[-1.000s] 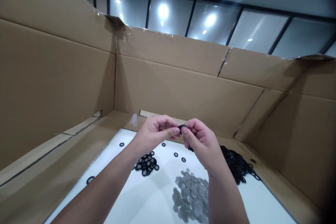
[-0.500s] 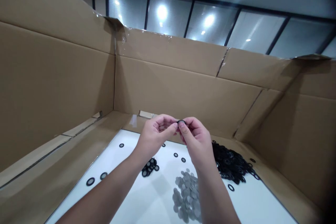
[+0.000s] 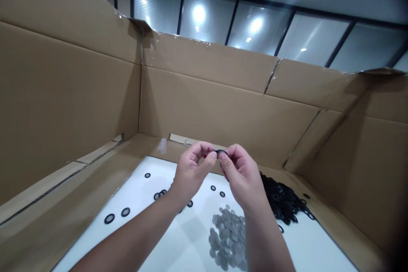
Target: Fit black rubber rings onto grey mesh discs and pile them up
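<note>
Between my two hands, above the far edge of a white board (image 3: 172, 238), is a black ring (image 3: 220, 151). My left hand (image 3: 195, 165) pinches its left side with thumb and fingers. The right side is gripped by my right hand (image 3: 240, 172), its thumb on the near face. Whether a disc sits inside the ring cannot be made out. Below my hands lies a pile of grey translucent discs (image 3: 228, 236). A heap of black rings (image 3: 282, 199) is to the right, partly behind my right forearm.
Several black rings with grey centres (image 3: 126, 212) lie scattered on the board's left and middle, some partly hidden by my left forearm. Tall cardboard walls (image 3: 204, 93) enclose the board. One black ring (image 3: 306, 196) lies on cardboard beyond the heap.
Both hands have shifted slightly down, the right one also a little to the right. My left forearm now covers most of the middle cluster, while rings left of it have come into view.
</note>
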### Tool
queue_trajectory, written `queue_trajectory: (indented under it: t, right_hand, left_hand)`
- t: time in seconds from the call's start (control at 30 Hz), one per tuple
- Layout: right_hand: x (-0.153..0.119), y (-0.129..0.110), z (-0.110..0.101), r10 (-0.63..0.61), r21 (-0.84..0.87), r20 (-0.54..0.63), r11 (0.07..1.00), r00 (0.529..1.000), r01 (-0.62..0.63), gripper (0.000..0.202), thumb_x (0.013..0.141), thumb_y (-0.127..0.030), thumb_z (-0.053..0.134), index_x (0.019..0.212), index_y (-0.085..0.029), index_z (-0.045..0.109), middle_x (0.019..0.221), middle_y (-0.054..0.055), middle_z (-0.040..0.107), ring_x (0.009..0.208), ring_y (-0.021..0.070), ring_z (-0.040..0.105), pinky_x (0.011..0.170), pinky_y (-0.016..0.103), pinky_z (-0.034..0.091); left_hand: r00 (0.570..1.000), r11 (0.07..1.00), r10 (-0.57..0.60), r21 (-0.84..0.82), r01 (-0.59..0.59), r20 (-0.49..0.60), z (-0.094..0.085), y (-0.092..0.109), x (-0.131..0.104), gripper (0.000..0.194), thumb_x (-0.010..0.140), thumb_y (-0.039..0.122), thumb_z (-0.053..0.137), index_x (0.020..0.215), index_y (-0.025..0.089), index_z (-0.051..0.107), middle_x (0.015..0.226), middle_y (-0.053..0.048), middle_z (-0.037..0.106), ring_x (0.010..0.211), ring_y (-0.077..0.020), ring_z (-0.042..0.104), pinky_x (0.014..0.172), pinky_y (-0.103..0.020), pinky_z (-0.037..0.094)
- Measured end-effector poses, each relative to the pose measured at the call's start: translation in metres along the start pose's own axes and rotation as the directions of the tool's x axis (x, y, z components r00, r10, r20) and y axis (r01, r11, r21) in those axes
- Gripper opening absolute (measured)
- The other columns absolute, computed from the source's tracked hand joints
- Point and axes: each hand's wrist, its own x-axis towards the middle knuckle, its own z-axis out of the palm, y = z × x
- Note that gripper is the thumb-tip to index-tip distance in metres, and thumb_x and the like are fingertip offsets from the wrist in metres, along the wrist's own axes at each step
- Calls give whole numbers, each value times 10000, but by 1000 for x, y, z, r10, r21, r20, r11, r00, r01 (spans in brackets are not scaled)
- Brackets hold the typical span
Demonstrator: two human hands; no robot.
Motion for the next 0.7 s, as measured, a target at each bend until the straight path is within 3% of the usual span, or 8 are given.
queue_trajectory:
  t: [0.13,0.23,0.33,0.43,0.7]
  right_hand:
    - [-1,-2,0,-6,25,-26,1000,1000,7,271,934,-407,565,770,-217,461,613,-62,425,540,97,365,494,237,291]
    - [0,-3,-5,4,68,27,998,1000,-5,272,930,-420,577,783,-216,475,608,-63,443,530,94,369,485,234,293]
    - [1,-4,-13,47,82,213,994,976,-66,266,927,-426,589,799,-211,499,613,-56,480,537,95,397,488,229,315]
    - [1,-5,-18,76,93,281,990,957,-106,283,899,-419,639,774,-207,498,616,-55,493,549,91,424,490,216,330]
    - [4,-1,-14,24,131,257,990,966,-59,275,950,-440,549,824,-198,582,667,-2,608,608,128,547,540,237,443]
  left_hand:
    - [1000,999,-9,-43,10,15,-2,1,2,91,878,264,633,878,176,614,836,2,602,787,-103,552,724,-207,458]
    - [984,998,-56,-22,60,172,-13,5,10,133,881,298,639,893,167,620,791,3,585,724,-99,551,660,-210,472]
    - [909,993,-120,32,116,400,-29,11,18,205,895,364,620,866,163,595,752,-3,585,676,-114,575,580,-224,488]
    - [824,983,-180,120,137,537,-40,16,22,205,876,361,654,886,168,585,730,-5,610,674,-127,603,560,-228,502]
    - [872,985,-172,84,150,459,-40,14,23,196,879,332,658,864,164,559,715,3,622,645,-111,614,613,-249,531]
